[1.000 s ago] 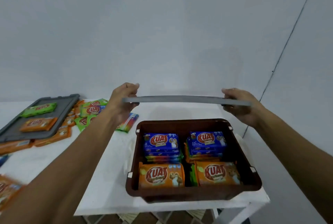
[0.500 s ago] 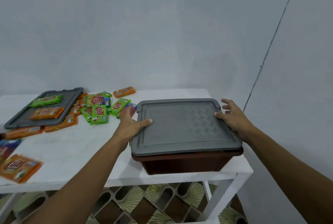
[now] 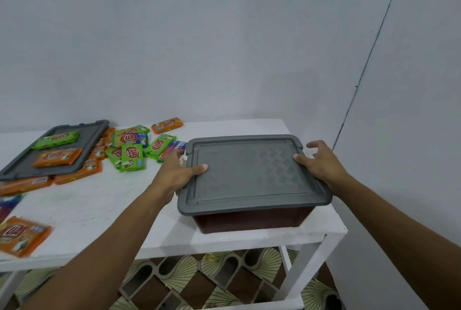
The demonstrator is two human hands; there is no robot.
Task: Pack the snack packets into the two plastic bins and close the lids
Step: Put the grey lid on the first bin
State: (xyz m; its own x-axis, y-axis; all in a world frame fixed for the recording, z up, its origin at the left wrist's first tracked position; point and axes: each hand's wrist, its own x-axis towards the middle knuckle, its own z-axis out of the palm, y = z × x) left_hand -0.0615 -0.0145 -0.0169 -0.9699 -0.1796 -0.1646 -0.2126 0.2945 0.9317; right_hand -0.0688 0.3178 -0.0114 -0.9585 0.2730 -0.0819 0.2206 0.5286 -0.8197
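Change: the grey lid [image 3: 252, 172], held above the open brown bin [image 3: 252, 220] a second ago, is now lying flat on it.
Left hand [image 3: 178, 172]: gripping the lid's left edge, thumb lying on top.
Right hand [image 3: 321, 162]: pressing on the lid's right edge, fingers spread and partly lifting.
Bin: sitting at the right end of the white table [image 3: 104, 210].
Loose packets [image 3: 131, 154]: lying scattered on the left.
Second lid [image 3: 22, 165]: carrying two packets, far left.

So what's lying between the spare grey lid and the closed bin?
In the head view, a loose heap of green and orange snack packets on the white table separates the spare lid from the bin.
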